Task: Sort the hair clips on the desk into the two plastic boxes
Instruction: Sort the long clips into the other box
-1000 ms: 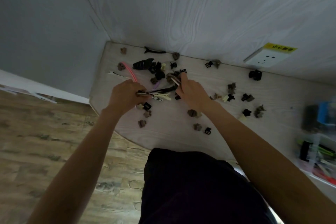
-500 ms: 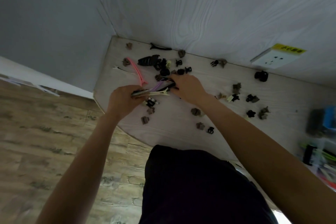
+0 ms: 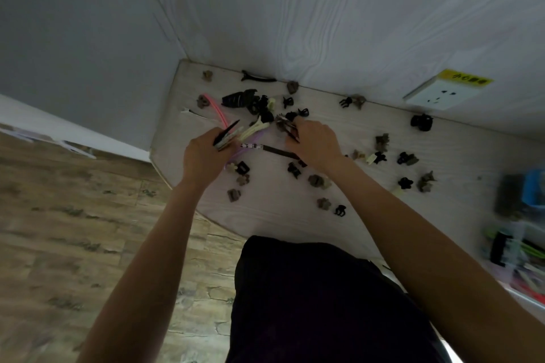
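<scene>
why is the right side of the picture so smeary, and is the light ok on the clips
Head view: the plastic boxes at the right edge are blurred, with wide-angle stretch there; the left hand, right hand and bundle of long clips stay fairly sharp; lighting is dim, so dark claw clips lose detail.

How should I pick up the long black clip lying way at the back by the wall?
Probably best to pinch the long black clip across its thin straight middle, coming down from above. It lies flat along the wall, apart from the other clips, so a sideways reach from behind is blocked. The forked left end looks wider and harder to pinch.
</scene>
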Action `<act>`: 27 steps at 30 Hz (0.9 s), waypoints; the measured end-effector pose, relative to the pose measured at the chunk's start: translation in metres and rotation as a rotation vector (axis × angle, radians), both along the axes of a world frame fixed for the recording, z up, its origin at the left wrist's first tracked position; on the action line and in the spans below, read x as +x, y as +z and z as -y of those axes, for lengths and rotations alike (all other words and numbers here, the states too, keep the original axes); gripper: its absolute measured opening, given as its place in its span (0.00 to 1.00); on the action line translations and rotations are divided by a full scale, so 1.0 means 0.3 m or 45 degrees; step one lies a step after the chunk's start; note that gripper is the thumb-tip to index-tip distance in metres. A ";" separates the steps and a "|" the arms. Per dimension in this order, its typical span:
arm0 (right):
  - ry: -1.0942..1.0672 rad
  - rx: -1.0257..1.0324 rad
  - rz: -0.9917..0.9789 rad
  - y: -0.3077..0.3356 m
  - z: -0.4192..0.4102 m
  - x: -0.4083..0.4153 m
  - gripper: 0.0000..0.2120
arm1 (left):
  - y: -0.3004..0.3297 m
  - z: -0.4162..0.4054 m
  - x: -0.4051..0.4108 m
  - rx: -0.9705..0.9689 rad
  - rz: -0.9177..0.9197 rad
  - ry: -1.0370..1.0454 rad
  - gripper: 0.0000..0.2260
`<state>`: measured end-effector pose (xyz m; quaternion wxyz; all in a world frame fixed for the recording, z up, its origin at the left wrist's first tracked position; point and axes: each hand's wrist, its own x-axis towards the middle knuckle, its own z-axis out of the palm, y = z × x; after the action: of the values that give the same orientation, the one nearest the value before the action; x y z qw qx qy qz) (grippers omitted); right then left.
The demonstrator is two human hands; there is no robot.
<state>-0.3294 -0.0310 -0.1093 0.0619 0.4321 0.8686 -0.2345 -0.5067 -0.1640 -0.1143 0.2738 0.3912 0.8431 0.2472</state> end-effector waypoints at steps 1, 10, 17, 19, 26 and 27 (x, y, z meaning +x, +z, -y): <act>-0.030 -0.048 -0.064 0.009 0.001 0.002 0.10 | 0.002 -0.004 0.006 0.004 0.014 0.014 0.09; -0.064 -0.444 -0.348 0.028 0.094 -0.045 0.15 | 0.018 -0.015 0.081 0.031 0.105 0.056 0.10; -0.025 -0.348 -0.173 0.057 0.064 0.120 0.11 | 0.048 -0.033 0.104 -0.015 -0.084 -0.020 0.11; -0.171 -0.298 -0.266 0.088 0.054 0.256 0.10 | 0.068 -0.053 0.124 0.000 -0.125 -0.121 0.10; -0.849 -0.140 -0.359 0.163 0.200 0.858 0.13 | 0.097 -0.189 0.475 0.076 0.135 -0.737 0.11; -0.950 -0.101 -0.334 0.175 0.228 0.948 0.13 | 0.100 -0.212 0.558 0.071 0.176 -0.819 0.12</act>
<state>-0.0451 -0.0994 -0.0567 -0.1223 0.6818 0.6427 -0.3273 -0.3392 -0.1005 -0.0844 0.3838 0.6272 0.6485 0.1969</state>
